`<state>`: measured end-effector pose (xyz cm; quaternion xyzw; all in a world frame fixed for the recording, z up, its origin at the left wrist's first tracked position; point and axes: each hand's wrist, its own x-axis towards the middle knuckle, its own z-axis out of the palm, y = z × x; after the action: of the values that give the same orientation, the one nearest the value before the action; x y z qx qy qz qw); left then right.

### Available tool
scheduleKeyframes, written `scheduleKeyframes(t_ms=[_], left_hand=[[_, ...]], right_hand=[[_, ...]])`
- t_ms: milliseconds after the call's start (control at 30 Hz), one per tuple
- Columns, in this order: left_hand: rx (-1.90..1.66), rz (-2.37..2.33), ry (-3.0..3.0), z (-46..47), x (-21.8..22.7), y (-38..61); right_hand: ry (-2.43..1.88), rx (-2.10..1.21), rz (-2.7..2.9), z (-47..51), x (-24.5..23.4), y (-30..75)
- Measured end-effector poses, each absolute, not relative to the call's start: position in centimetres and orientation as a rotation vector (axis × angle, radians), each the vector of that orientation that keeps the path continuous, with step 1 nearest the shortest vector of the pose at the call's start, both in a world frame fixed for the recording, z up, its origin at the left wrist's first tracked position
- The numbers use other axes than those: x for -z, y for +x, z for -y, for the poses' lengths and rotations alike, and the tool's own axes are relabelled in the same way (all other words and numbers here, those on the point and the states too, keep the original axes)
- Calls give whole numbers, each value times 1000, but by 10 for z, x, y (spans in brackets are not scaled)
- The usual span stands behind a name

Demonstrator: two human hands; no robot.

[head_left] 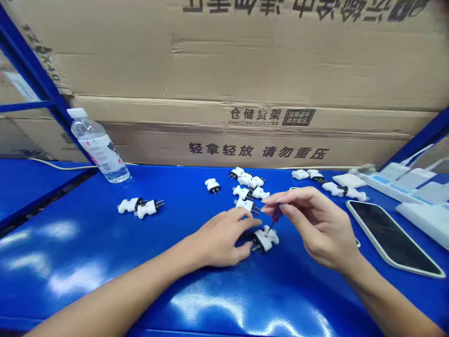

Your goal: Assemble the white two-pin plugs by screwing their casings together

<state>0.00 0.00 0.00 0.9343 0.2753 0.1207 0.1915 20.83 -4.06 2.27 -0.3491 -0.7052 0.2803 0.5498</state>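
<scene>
The right hand is pinching a small screwdriver between its fingers, which are closing narrowly around the dark handle. The screwdriver's tip is reaching down onto a white two-pin plug, which is lying on its side on the blue desk, between the two hands. The left hand is curving just beside that plug, its fingers loosely bent, and I cannot tell whether they are gripping it.

A loose cluster of white plugs is lying just beyond the hands, and a pair of plugs is lying further left. More white plugs are lying toward the right, near a phone, which is resting face up beside the right hand. A water bottle is standing at the far left of the desk, in front of large cardboard boxes.
</scene>
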Motion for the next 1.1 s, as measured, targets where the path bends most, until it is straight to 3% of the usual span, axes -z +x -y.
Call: scheduleKeyframes(t_ms=[233, 433, 700, 933, 1100], left_hand=[[-615, -1041, 2542, -7, -4, -5], [-332, -876, 2496, 11, -15, 0], [-356, -821, 2552, 11, -5, 4], [-335, -1242, 2531, 31, 2, 15], [-280, -1083, 2592, 30, -3, 12]], right_hand=[[-785, -659, 1665, 39, -21, 205], [-761, -679, 1637, 42, -22, 203], [-711, -757, 1667, 45, -18, 200], [-723, -657, 1810, 47, -18, 202], [-733, -641, 1771, 45, -22, 199]])
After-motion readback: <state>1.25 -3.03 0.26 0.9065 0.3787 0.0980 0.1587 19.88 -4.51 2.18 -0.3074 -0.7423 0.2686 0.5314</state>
